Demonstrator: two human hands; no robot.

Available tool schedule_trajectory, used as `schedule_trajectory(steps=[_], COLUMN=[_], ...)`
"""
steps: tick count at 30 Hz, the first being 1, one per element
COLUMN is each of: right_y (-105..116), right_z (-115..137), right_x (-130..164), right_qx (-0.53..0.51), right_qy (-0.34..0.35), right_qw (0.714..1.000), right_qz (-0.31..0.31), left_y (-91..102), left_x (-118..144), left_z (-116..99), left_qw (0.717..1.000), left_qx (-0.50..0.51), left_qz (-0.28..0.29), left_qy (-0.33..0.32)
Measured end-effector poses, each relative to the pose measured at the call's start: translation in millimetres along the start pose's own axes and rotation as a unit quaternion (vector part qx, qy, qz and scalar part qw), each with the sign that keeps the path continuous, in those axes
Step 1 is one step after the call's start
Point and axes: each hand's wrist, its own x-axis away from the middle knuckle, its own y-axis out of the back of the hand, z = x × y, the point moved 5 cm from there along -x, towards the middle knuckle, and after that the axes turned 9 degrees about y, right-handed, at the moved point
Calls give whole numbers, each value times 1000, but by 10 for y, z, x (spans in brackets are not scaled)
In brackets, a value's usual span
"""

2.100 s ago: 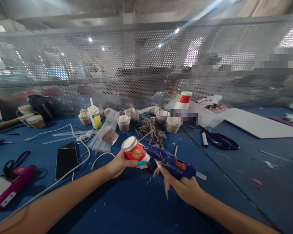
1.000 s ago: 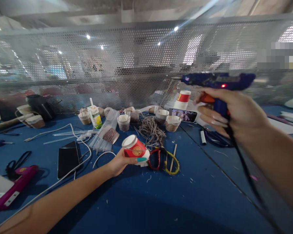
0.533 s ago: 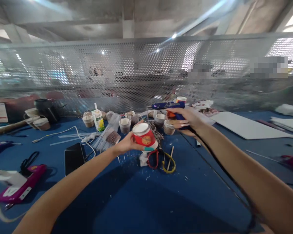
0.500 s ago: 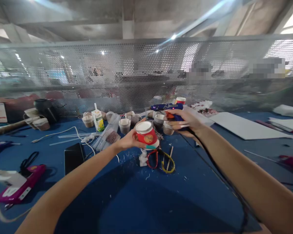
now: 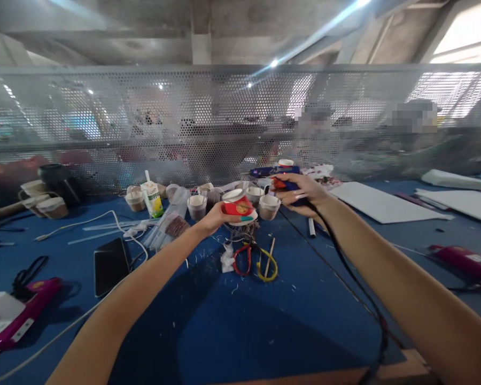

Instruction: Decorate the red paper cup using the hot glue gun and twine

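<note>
My left hand is closed round the side of a small red paper cup with a white rim and a gold round emblem. The cup is held above the table, on a pale round base with a teal patch. My right hand grips a blue hot glue gun with an orange trigger, a lit red light and a black cord. Its nozzle points left, behind and slightly above the cup. Below the cup lies a tool with red and yellow loop handles, beside a crumpled white scrap.
Small pale cups and a drink carton with a straw stand along the back, before a perforated metal screen. A black phone and magenta power strip lie left; white sheets lie right.
The view has swung slightly right. My left hand has carried the red cup farther over the table, toward the back. The glue gun stays in my right hand.
</note>
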Motion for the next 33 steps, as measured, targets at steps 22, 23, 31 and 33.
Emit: schedule_trajectory(steps=[22,23,31,33], right_y=[265,243,-233,-324], right_z=[-296,-327,-810,-889], right_x=[272,326,918,1053], right_qx=[-81,-81,-29,-5], right_qy=[-38,-22,56,60], right_qw=[992,992,995,996], right_qz=[-91,-95,-80,-60], left_y=[79,59,119,152], left_x=[342,400,811,873], left_z=[-776,-719,398,537], left_qw=[936,944,994,993], left_qx=[-312,-278,40,53], left_qz=[-149,-161,-103,-105], left_qy=[-69,-78,25,29])
